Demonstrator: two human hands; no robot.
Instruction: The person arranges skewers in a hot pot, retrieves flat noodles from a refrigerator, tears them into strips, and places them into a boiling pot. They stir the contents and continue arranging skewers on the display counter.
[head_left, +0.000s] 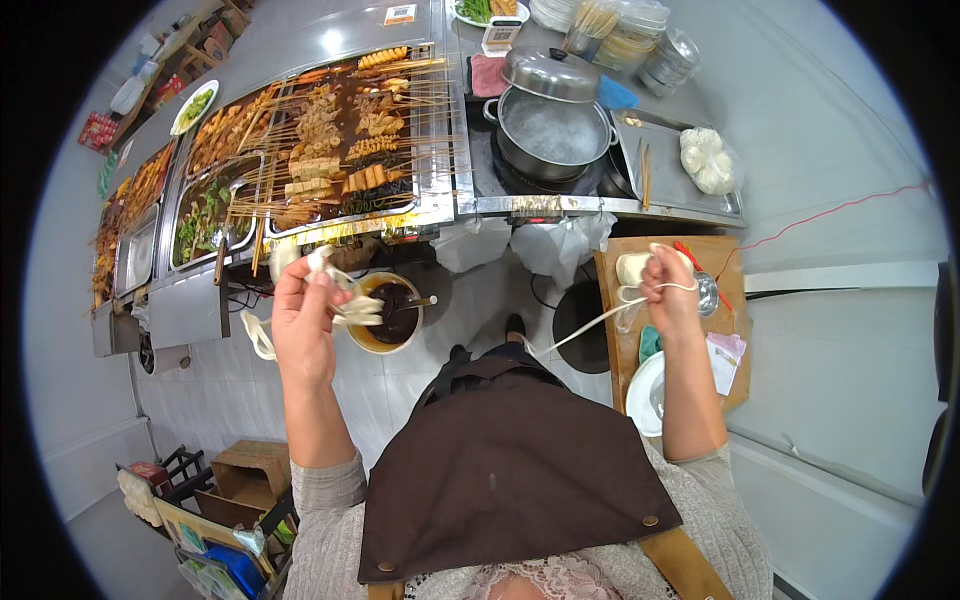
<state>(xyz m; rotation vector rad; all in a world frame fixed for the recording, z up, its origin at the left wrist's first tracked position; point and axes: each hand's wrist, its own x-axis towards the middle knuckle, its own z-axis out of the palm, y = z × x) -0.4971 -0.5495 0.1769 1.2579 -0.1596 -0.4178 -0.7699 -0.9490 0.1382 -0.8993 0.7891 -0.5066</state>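
Observation:
My left hand (304, 315), raised at the left, pinches a bundle of pale, flat noodle dough strips (362, 311). Some loops dangle on either side of its fingers. Pinched in my right hand (670, 292) is the end of a thin pale dough strand (592, 324), which slopes down toward my legs. Its lower course, and any link to the left bundle, is unclear. Below the left hand stands a bucket of dark sauce (390, 315) with a ladle in it. Under the right hand, a pale dough block (631, 268) lies on a wooden table (622, 352).
Ahead, a pot of bubbling water (555, 135) sits on a stove, its lid (551, 73) propped at the back. Trays of skewers (337, 142) fill the left counter. Chopsticks (645, 176) and a bag of dough balls (706, 161) lie right. A dark round bin (581, 326) stands beside the table.

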